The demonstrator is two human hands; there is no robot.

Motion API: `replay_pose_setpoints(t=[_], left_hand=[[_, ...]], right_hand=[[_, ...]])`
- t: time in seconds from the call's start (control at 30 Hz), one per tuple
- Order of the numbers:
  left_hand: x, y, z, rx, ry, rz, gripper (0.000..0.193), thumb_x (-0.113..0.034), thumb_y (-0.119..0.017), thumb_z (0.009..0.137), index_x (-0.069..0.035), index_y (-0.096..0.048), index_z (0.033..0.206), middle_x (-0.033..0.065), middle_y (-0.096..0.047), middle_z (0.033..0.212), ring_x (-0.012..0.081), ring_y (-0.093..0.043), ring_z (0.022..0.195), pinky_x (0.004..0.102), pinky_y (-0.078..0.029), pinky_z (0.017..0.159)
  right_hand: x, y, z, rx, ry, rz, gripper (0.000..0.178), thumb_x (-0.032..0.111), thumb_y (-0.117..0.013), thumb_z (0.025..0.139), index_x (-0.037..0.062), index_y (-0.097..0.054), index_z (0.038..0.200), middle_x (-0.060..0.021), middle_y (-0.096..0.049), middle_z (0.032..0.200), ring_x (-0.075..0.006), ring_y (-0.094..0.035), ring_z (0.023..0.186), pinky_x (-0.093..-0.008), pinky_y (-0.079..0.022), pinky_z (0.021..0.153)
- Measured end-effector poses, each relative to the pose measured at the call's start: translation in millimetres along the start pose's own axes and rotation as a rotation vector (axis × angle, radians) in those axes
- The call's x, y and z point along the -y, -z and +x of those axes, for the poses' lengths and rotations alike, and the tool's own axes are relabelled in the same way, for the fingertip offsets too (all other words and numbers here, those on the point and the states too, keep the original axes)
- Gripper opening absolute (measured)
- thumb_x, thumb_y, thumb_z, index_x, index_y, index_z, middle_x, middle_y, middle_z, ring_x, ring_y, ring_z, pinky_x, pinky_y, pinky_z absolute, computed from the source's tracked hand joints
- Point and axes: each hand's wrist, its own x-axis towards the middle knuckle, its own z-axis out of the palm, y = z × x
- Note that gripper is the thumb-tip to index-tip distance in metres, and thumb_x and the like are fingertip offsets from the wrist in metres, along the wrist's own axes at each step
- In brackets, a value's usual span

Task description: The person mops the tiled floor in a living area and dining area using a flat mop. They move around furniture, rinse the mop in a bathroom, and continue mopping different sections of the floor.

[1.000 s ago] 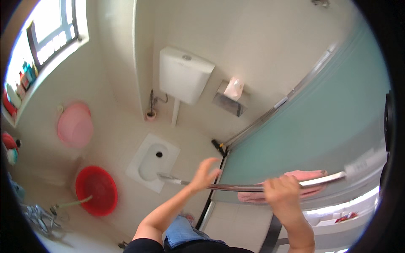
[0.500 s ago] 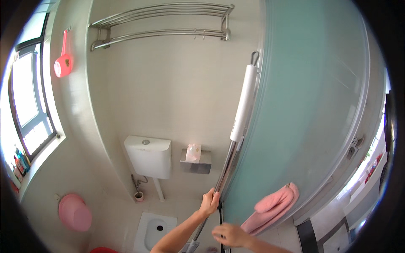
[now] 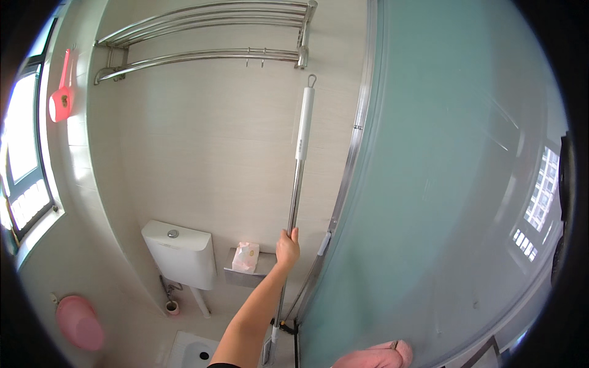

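My left hand point(image 3: 287, 247) is closed round the steel pole of a mop point(image 3: 297, 190), at about its middle. The mop stands nearly upright, with a white grip and a grey hanging loop at the top. Its lower end has a pale fitting near the floor, and I cannot make out the head clearly. Behind my hand, a steel paper holder point(image 3: 244, 277) on the wall carries a pink-and-white tissue pack point(image 3: 246, 257). My right hand is out of view.
A frosted glass door point(image 3: 417, 184) with a metal frame fills the right side. A pink towel point(image 3: 374, 357) hangs low there. A white cistern point(image 3: 179, 251) stands above a squat toilet point(image 3: 184, 349). A steel rack point(image 3: 208, 21), pink dipper point(image 3: 61, 103) and pink basin point(image 3: 80, 323) hang on the walls.
The mop has moved left in view, away from the door frame, and stands more upright in my left hand. My right hand has left the view. The view itself has shifted.
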Motion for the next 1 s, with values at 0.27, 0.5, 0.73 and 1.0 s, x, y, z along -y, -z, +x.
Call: replay_pose_setpoints(t=[0.27, 0.5, 0.73, 1.0], left_hand=[[-11.5, -38.3, 82.5, -0.039, 0.024, -0.100, 0.043, -0.040, -0.041, 0.078, 0.002, -0.039, 0.077, 0.0233, -0.051, 0.071, 0.0397, -0.049, 0.069, 0.0440, -0.038, 0.058], [5.0, -41.8, 111.8, 0.006, 0.029, -0.107, 0.045, -0.043, -0.040, 0.078, 0.002, -0.039, 0.075, 0.0231, -0.052, 0.071, 0.0392, -0.050, 0.069, 0.0441, -0.038, 0.057], [26.2, -47.7, 125.8, 0.190, 0.025, -0.161, 0.043, -0.039, -0.042, 0.078, 0.004, -0.042, 0.082, 0.0214, -0.052, 0.076, 0.0350, -0.051, 0.073, 0.0401, -0.039, 0.063], [94.6, -57.0, 116.9, 0.360, -0.047, -0.167, 0.032, -0.017, -0.045, 0.072, -0.002, -0.042, 0.100, 0.0188, -0.053, 0.085, 0.0330, -0.050, 0.080, 0.0373, -0.039, 0.070]], right_hand=[[3.1, -6.5, 1.8, 0.036, -0.163, 0.032, 0.024, 0.023, -0.047, 0.073, 0.0050, -0.053, 0.087, -0.0089, -0.054, 0.081, -0.0199, -0.053, 0.071, -0.0306, -0.044, 0.063], [19.3, -20.7, -6.5, 0.077, -0.252, 0.070, 0.024, 0.024, -0.048, 0.072, 0.0046, -0.053, 0.087, -0.0089, -0.055, 0.080, -0.0197, -0.054, 0.070, -0.0301, -0.044, 0.064], [35.1, -66.4, -36.6, 0.201, -0.313, 0.134, 0.025, 0.024, -0.048, 0.071, 0.0042, -0.054, 0.086, -0.0090, -0.056, 0.079, -0.0195, -0.055, 0.070, -0.0296, -0.044, 0.064], [44.4, -145.6, -113.1, 0.431, -0.322, 0.244, 0.026, 0.025, -0.049, 0.070, 0.0038, -0.054, 0.085, -0.0090, -0.057, 0.078, -0.0193, -0.056, 0.069, -0.0290, -0.044, 0.064]])
